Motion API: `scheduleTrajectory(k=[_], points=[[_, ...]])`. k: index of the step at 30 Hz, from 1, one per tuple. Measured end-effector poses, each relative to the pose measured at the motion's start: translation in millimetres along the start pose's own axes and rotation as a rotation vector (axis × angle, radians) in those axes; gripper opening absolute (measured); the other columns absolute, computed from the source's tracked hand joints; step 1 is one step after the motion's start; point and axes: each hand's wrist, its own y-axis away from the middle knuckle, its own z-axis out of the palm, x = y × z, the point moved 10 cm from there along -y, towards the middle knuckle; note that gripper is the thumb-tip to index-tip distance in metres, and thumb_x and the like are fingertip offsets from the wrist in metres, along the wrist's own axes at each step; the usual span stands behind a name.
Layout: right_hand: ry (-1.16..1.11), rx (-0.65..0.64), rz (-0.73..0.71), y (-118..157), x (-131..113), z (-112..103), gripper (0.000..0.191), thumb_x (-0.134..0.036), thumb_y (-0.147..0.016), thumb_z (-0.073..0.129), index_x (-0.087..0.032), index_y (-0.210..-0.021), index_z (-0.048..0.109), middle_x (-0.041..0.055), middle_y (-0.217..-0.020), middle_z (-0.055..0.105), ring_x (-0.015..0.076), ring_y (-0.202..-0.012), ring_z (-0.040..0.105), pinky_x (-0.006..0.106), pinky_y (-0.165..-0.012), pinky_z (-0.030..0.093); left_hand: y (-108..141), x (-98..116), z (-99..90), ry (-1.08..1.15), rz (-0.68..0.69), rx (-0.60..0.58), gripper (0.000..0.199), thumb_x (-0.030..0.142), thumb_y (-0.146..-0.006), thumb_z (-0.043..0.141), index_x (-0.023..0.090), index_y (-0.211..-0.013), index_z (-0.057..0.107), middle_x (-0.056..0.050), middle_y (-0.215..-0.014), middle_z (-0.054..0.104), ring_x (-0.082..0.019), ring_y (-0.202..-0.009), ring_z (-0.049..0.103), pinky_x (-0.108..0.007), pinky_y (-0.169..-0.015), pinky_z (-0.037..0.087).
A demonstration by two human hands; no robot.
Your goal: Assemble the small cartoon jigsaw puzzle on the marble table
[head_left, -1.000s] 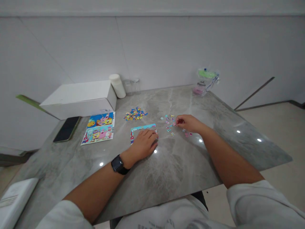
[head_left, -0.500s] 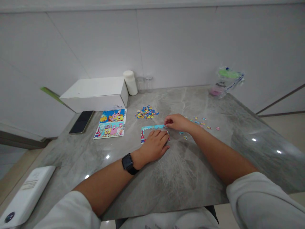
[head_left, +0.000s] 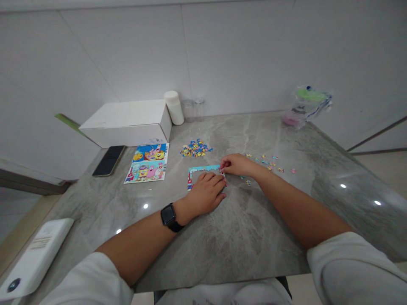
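Note:
A partly joined jigsaw puzzle (head_left: pixel 203 168) lies on the grey table, its light-blue top edge and red left side showing as a border around bare tabletop. My left hand (head_left: pixel 208 192) rests over its lower right part, fingers stretched out and palm down, hiding that area. At the upper right corner, my right hand (head_left: pixel 237 164) has thumb and fingers pinched on a small jigsaw piece, mostly covered by the fingertips. Loose jigsaw pieces (head_left: pixel 270 165) are scattered right of and behind my right hand. Beyond the puzzle sits a heap of jigsaw pieces (head_left: pixel 195 148).
A printed picture sheet (head_left: pixel 146 171) and a phone (head_left: pixel 109 161) lie to the left, before a white box (head_left: pixel 127 123). A white bottle (head_left: pixel 174 109) and two clear glasses (head_left: pixel 199 111) stand by the wall. A plastic bag (head_left: pixel 303 108) is at the back right; a white case (head_left: pixel 38 256) lies front left.
My right fingertips have shifted slightly toward me along the puzzle's right side. My left hand stays put on the puzzle. The view has moved a little.

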Motion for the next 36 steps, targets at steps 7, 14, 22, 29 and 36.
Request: scheduleTrajectory(k=[7,14,22,29,36], points=[[0.104,0.05,-0.005,2.4,-6.1,-2.2,0.007,-0.021,-0.087,0.077,-0.022,-0.093,0.08,0.0013,-0.087,0.08,0.0161,-0.078,0.071,0.025,-0.069,0.045,-0.3,-0.3,0.6,0.017,0.008,0.005,0.037,0.04,-0.105,0.061,0.019,-0.135,0.065,-0.011,-0.144,0.065,-0.033,-0.132,0.055,-0.053,-0.114,0.043],[0.22,0.088,-0.002,4.5,-10.6,-2.2,0.007,-0.025,-0.088,0.079,-0.023,-0.095,0.08,0.0025,-0.091,0.081,0.0172,-0.082,0.071,0.026,-0.071,0.044,-1.1,0.0,-0.3,0.029,0.027,0.028,0.035,0.039,-0.104,0.062,0.02,-0.133,0.066,-0.013,-0.141,0.065,-0.033,-0.13,0.057,-0.053,-0.114,0.046],[0.191,0.168,-0.016,2.5,-3.7,-19.2,0.013,-0.023,-0.095,0.069,-0.022,-0.101,0.08,0.0038,-0.097,0.081,0.0177,-0.086,0.071,0.026,-0.076,0.047,0.9,-3.1,-2.5,0.034,0.014,0.056,0.035,0.039,-0.103,0.065,0.02,-0.132,0.066,-0.015,-0.152,0.057,-0.034,-0.137,0.053,-0.055,-0.117,0.045],[0.291,0.183,-0.121,-1.1,-2.0,-15.5,0.024,-0.016,-0.091,0.07,-0.023,-0.111,0.082,0.0077,-0.11,0.079,0.0217,-0.102,0.07,0.03,-0.092,0.049,1.1,-4.9,0.3,0.031,0.013,0.041,0.037,0.04,-0.103,0.064,0.021,-0.134,0.065,-0.015,-0.157,0.055,-0.034,-0.142,0.051,-0.057,-0.121,0.041],[0.313,0.159,-0.152,-1.7,-3.8,-11.1,0.021,-0.018,-0.091,0.071,-0.022,-0.107,0.083,0.0079,-0.107,0.077,0.0218,-0.1,0.069,0.03,-0.091,0.049,0.5,-5.0,0.1,0.039,0.02,0.038,0.039,0.041,-0.103,0.064,0.021,-0.137,0.063,-0.015,-0.155,0.057,-0.033,-0.141,0.052,-0.057,-0.122,0.04]])
